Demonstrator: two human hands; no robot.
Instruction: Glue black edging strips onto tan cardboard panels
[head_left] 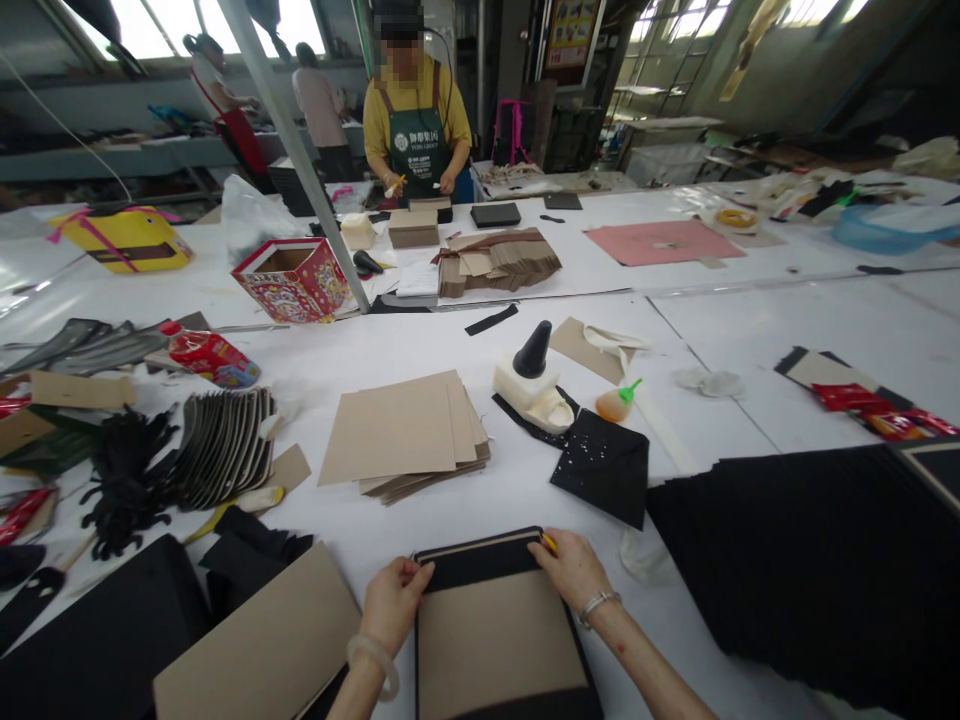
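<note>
A black-edged panel with a tan board (499, 640) on it lies in front of me on the white table. At its upper left corner, my left hand (394, 605) pinches the black edge between thumb and fingers. My right hand (574, 570) is closed around a small yellow tool (550, 542) at the upper right corner, its fingertips against the black edge. Only the yellow end of the tool shows. Beyond the panel sits a stack of tan boards (405, 430). A black sheet with white specks (607, 465) lies behind my right hand.
A white container with a black cone (532, 350) stands past the boards. Black sheets (795, 560) are piled at right; another tan board (262, 640) lies at left. Curved strips (225, 450) and a red bottle (210, 355) are further left. A person in an apron (417, 130) works opposite.
</note>
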